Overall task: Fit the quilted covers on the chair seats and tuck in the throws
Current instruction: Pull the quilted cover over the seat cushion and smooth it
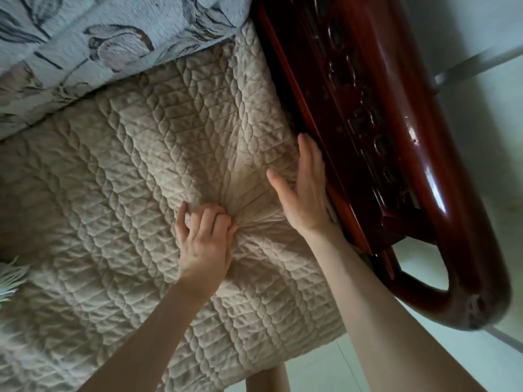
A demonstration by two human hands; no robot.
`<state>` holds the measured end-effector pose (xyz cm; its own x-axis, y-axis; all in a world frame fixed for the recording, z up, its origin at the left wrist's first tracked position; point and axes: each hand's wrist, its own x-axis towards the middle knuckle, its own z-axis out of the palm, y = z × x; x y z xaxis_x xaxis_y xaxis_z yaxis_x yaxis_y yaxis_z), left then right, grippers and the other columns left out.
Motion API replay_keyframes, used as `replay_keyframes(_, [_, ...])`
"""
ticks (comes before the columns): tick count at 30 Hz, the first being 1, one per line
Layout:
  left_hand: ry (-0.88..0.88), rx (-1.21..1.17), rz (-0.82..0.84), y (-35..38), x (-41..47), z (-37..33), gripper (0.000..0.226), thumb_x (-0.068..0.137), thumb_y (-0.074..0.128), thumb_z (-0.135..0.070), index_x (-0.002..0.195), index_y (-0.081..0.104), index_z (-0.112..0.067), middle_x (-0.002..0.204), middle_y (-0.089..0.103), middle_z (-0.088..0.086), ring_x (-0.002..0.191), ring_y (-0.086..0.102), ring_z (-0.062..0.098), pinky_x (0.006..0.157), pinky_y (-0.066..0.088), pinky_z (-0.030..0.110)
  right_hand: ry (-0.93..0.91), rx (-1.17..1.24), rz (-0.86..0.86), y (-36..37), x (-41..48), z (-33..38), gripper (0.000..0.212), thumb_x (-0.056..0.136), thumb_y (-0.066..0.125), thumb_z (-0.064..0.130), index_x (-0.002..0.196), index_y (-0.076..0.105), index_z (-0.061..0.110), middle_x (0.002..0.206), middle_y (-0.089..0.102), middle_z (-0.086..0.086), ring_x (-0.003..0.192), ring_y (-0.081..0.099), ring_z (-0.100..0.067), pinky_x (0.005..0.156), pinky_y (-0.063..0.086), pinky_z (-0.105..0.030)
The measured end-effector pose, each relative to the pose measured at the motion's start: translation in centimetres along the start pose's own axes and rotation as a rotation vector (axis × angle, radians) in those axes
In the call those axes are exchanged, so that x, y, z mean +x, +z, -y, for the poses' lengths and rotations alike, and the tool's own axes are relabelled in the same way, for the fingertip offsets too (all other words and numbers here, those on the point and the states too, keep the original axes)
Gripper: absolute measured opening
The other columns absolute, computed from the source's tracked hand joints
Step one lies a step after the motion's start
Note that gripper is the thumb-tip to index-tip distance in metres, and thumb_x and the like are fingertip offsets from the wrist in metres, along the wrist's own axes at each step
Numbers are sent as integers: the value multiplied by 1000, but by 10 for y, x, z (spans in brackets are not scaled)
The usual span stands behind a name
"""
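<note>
the cover looks soft and bunchy; left hand pinches a fold, right hand flat, tucking beside the armrest.

A carved wooden armrest, dark red and glossy, runs along the seat's right edge, and soft light gleams on its lacquer. Past it lies a pale tiled floor, crossed near the upper right corner by a grey metal strip.

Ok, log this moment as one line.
left hand: pinches fold of quilted cover | right hand: flat on cover edge beside wooden armrest | floral throw: at seat back
</note>
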<state>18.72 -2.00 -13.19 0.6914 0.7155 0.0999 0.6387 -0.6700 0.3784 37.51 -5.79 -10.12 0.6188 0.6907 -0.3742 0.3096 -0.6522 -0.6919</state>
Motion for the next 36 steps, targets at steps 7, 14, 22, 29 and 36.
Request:
replay_keyframes(7, [-1, -2, 24, 1, 1, 2, 22, 93, 52, -23, 83, 63, -6, 91, 62, 9, 92, 46, 20, 106, 30, 62, 28, -67, 97, 2, -11, -5, 83, 89, 43, 57, 155, 9, 21, 158, 26, -7, 142, 27, -20, 107, 17, -23])
replay_keyframes(14, [9, -43, 131, 6, -5, -1, 37, 97, 47, -32, 123, 55, -7, 135, 56, 9, 132, 43, 22, 116, 14, 60, -14, -224, 207, 6, 15, -23, 85, 96, 39, 56, 154, -10, 17, 163, -3, -6, 149, 1, -15, 118, 0, -24])
replay_keyframes(22, [-76, -83, 236, 14, 4, -13, 49, 97, 41, -38, 135, 46, -8, 150, 41, 7, 144, 24, 18, 115, 7, 64, 192, -39, 224, 7, 40, -28, 74, 97, 30, 60, 156, 3, 22, 162, 16, -5, 146, 21, -23, 116, 18, -33])
replay_keyframes(29, [-56, -77, 242, 12, 2, -11, 52, 97, 41, -40, 137, 44, -7, 153, 37, 6, 146, 18, 15, 116, 5, 62, -37, -104, 83, 3, -6, -16, 82, 91, 32, 61, 155, 12, 13, 158, 24, -2, 143, 20, -8, 111, 13, -17])
replay_keyframes(36, [-69, -66, 244, 16, 3, -13, 51, 97, 40, -40, 138, 41, -9, 153, 35, 6, 146, 19, 17, 116, 2, 60, 26, -133, 174, 6, 11, -19, 78, 97, 38, 56, 156, 6, 16, 161, 19, -5, 145, 22, -17, 109, 14, -19])
